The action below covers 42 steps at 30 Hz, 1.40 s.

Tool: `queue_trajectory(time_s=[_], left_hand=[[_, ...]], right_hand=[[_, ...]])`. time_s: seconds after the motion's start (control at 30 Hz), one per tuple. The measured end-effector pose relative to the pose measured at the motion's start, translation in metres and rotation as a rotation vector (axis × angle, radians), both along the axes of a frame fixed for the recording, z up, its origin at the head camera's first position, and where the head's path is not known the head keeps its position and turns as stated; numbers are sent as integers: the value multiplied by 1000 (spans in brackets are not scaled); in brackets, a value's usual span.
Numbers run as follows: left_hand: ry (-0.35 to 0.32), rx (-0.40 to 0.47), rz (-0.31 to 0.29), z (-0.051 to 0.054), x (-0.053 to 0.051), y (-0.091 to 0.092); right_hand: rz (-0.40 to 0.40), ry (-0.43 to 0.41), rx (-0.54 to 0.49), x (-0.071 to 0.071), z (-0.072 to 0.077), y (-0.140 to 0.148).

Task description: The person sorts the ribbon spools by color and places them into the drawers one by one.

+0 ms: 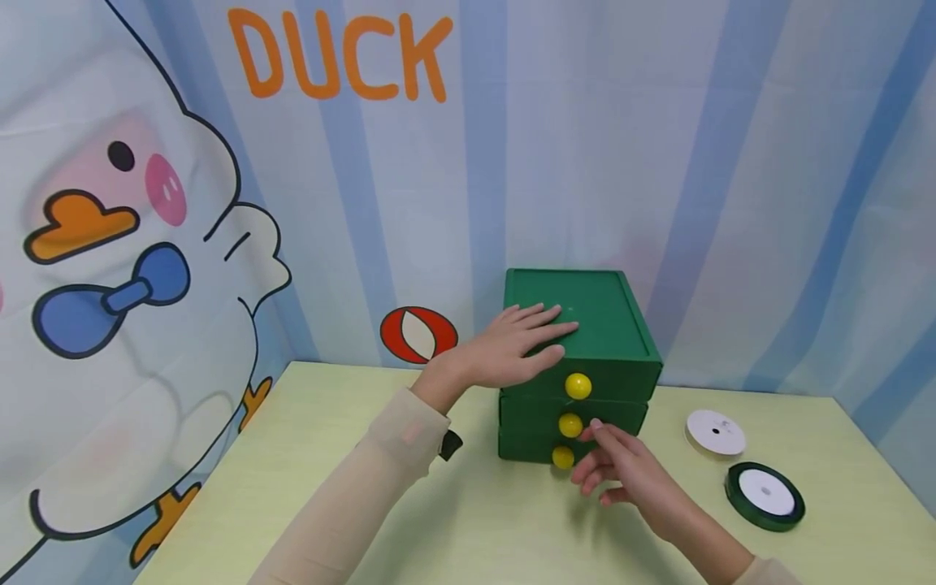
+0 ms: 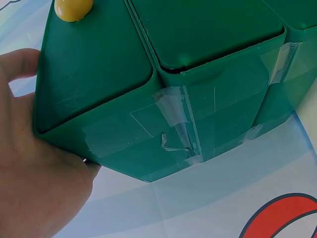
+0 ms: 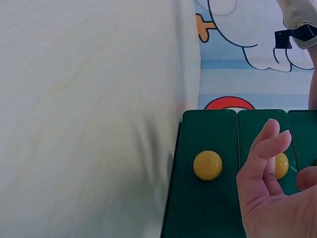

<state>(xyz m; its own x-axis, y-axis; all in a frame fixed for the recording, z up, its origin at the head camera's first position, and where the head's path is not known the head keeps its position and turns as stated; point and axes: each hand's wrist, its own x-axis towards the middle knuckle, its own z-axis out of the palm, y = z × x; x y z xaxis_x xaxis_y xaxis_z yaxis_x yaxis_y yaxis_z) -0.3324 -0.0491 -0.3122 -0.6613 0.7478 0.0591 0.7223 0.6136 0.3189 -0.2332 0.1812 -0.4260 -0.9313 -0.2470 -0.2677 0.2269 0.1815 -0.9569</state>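
Observation:
A green three-drawer box (image 1: 585, 317) with round yellow knobs stands on the table, all its drawers closed. My left hand (image 1: 512, 345) rests on its top with fingers spread; the left wrist view shows that hand (image 2: 39, 183) at the top edge, beside the top knob (image 2: 74, 7). My right hand (image 1: 629, 475) is at the front by the middle knob (image 1: 570, 425), fingers loosely bent. In the right wrist view, the fingers of this hand (image 3: 277, 208) partly cover the middle knob (image 3: 281, 166), with the thumb apart from them. Whether a fingertip touches the knob is unclear.
Right of the box lie a white disc-shaped spool (image 1: 715, 432) and a spool of dark green ribbon (image 1: 764, 496). Clear tape (image 2: 178, 124) joins the box's side sections. A striped curtain with a duck print (image 1: 409, 203) hangs behind the pale table (image 1: 307, 431).

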Motion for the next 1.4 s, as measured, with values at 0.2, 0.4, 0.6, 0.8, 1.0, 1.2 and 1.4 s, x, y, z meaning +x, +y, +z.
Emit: queue_trajectory(time_s=[0.2, 0.4, 0.6, 0.8, 1.0, 1.2, 1.4], left_hand=[[-11, 15, -7, -1, -1, 1], [-26, 16, -8, 0, -1, 1], [-19, 18, -4, 1, 0, 0], [-11, 13, 1, 1, 0, 1], [-13, 12, 0, 1, -1, 1], [-15, 12, -4, 1, -2, 2], [-19, 10, -4, 1, -2, 1]], right_hand=[[30, -45, -35, -2, -1, -4], [36, -59, -69, -6, -1, -9], [64, -86, -105, -9, -1, -15], [65, -101, -120, -10, -2, -20], [69, -99, -128, -8, -3, -20], [56, -82, -112, -5, -4, -21], [44, -73, -91, -1, -4, -21]])
